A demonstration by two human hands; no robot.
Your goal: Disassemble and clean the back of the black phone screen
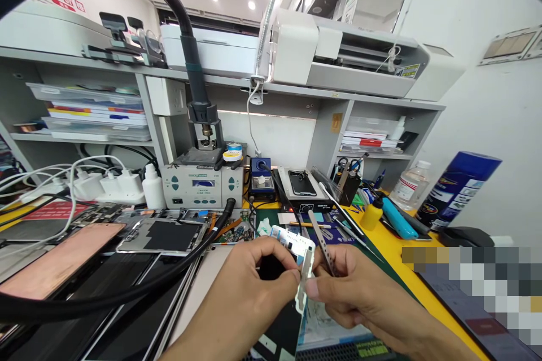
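My left hand (258, 279) pinches the left side of a small white-edged part with a grey strip (305, 279), thumb and index finger meeting at it. On its right side, the thumb of my right hand (351, 282) presses against the same part. Metal tweezers (322, 242) also rest in my right hand, pointing up and to the left. A white and blue piece (292, 240) shows just above my fingertips. Beneath both hands lies a black flat panel (282, 327).
Phones and screens (161, 236) cover the left side. A black hose (169, 276) arches over them. Behind stand a rework station (203, 186) and a small heating unit (300, 189). To the right are a yellow bottle (371, 214) and a blue spray can (457, 192).
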